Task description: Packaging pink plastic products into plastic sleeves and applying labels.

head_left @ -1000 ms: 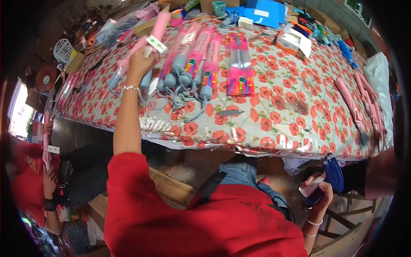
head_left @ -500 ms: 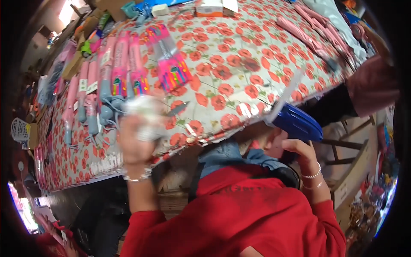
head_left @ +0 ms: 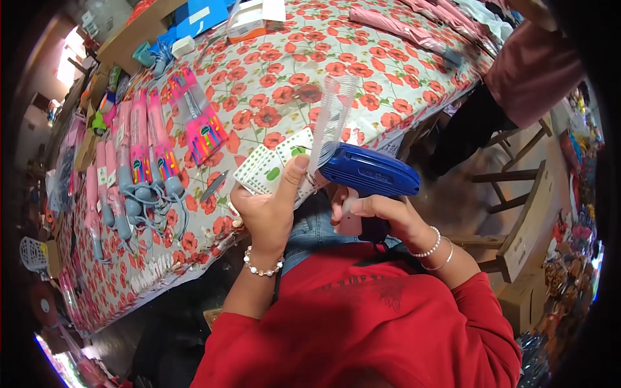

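Observation:
My left hand (head_left: pixel 270 208) grips a small stack of white tag cards with green marks (head_left: pixel 272 166), held up in front of my chest. My right hand (head_left: pixel 378 213) is closed around the grip of a blue tagging gun (head_left: pixel 370 172), whose nose touches the cards. A clear plastic strip of fasteners (head_left: pixel 335 116) sticks up from the top of the gun. Both wrists wear bead bracelets, and my sleeves are red.
A table with a red poppy-print cloth (head_left: pixel 336 58) lies ahead. On it lie several pink packaged jump ropes (head_left: pixel 139 155), a pack of coloured pens (head_left: pixel 200 123), pink packages (head_left: pixel 394 26) and blue boxes (head_left: pixel 200 14). A person in pink (head_left: pixel 537 64) stands at right by wooden stools (head_left: pixel 524 213).
My left hand pulled back from the pink packages on the table and now holds the tag cards. My right hand raised the blue gun from my lap up to the cards.

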Tool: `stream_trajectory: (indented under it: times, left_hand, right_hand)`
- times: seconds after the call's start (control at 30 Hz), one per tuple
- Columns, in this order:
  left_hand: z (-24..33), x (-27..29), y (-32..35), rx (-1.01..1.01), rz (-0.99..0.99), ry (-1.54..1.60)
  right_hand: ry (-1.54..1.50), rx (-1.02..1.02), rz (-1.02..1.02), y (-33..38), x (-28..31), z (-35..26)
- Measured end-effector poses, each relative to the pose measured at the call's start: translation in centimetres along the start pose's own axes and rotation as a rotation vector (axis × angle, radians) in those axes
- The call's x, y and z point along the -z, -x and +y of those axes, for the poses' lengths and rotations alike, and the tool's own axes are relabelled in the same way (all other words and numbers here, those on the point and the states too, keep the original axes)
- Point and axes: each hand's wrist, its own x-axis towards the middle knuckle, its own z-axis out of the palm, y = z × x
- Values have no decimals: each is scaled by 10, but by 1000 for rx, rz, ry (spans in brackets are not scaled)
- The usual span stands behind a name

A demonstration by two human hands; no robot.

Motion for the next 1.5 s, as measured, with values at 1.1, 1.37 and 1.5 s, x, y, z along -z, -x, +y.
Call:
stream_trajectory:
  times: [1.1, 1.37, 1.5]
  left_hand:
    - [-116, -138, -143, -83, -686, -337]
    - [-123, -225, -216, 18, -463, -571]
    - [-135, -238, -218, 107, -606, -666]
  right_hand:
    - [1518, -38, 443, -245, 395, -204]
    - [467, 34, 336, -139, 250, -114]
    - [176, 75, 389, -80, 183, -92]
